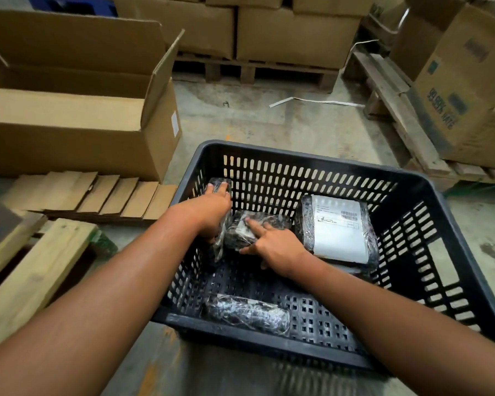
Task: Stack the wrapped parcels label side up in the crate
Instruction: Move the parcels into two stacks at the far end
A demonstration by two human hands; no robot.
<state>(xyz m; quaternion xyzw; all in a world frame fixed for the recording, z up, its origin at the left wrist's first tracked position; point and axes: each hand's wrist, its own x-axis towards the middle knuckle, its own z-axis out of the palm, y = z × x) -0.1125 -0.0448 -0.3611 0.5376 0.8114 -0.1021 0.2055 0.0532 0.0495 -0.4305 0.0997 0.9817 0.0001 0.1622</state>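
A dark slotted plastic crate [320,155] stands on the floor in front of me. Both my hands are inside it. My left hand [212,207] grips a black wrapped parcel [223,192] standing on edge against the crate's left wall. My right hand [272,241] rests, fingers spread, on a small wrapped parcel [240,232] in the middle. A larger parcel [337,227] lies at the right with its white label facing up, on top of another parcel. One more wrapped parcel [249,312] lies by the near wall, no label showing.
An open cardboard box [77,132] stands to the left of the crate, with flattened cardboard pieces [97,195] in front of it. A wooden pallet [32,270] lies at the near left. Stacked cartons on pallets [292,32] line the back and right.
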